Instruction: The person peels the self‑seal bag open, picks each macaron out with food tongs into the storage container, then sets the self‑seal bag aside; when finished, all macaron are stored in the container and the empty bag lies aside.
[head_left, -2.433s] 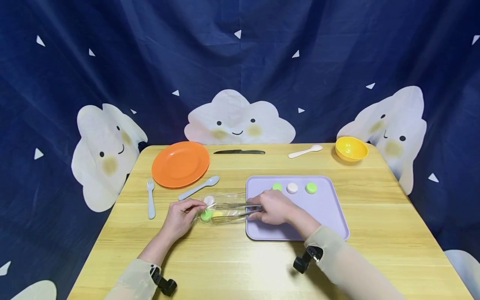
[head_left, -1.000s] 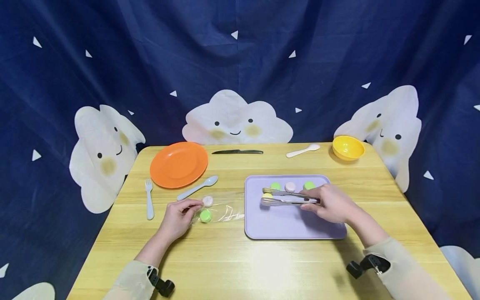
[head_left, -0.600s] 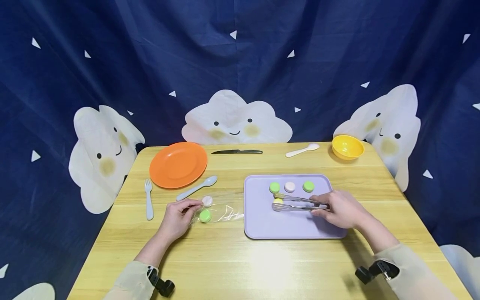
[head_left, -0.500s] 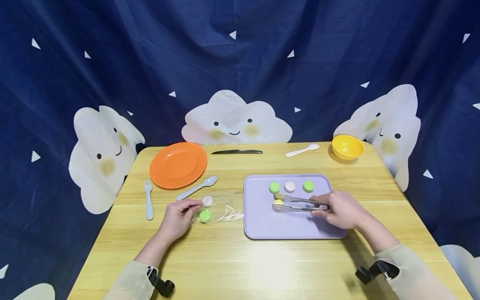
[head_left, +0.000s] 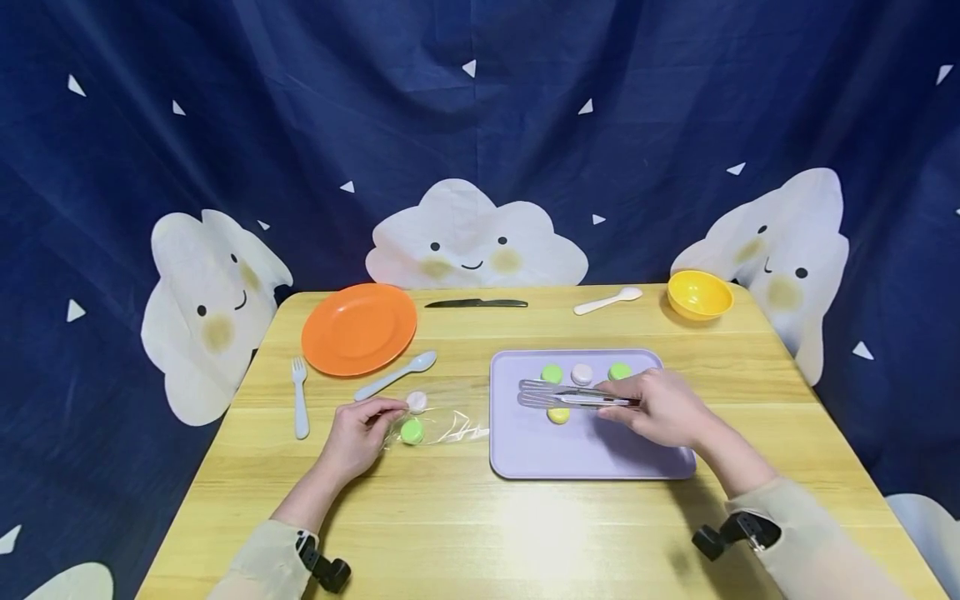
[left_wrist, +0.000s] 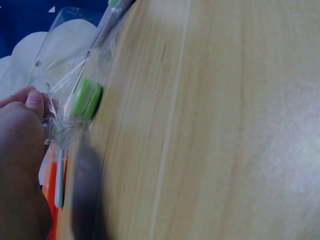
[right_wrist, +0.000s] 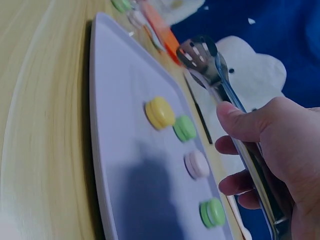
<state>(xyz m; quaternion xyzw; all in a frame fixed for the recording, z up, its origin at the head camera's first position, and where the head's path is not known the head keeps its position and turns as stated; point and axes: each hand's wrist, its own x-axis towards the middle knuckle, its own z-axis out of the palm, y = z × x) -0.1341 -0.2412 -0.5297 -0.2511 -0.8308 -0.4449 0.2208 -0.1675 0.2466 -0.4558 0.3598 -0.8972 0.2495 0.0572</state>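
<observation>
My left hand (head_left: 356,437) pinches the end of a clear plastic bag (head_left: 457,417). Inside that bag lie a white macaron (head_left: 416,402) and a green macaron (head_left: 412,431). Metal tongs (head_left: 581,399) are gripped by my right hand (head_left: 663,408) above the lilac tray (head_left: 577,458); their slotted tips are close together with nothing between them, as the right wrist view shows. Below the tongs a yellow macaron (right_wrist: 160,112) rests on the tray. Behind it sit a green macaron (right_wrist: 185,128), a pale pink macaron (right_wrist: 197,164) and another green macaron (right_wrist: 212,213) in a row.
An orange plate (head_left: 358,330) lies at the back left, with a pale blue fork (head_left: 300,398) and a pale blue spoon (head_left: 395,375) near it. Along the back edge are a black knife (head_left: 476,303), a white spoon (head_left: 608,301) and a yellow bowl (head_left: 700,296).
The tongs came out of the bag with the yellow macaron, moved right over the tray and let it go there. They have since lifted, tips drawn together. My left hand kept its place.
</observation>
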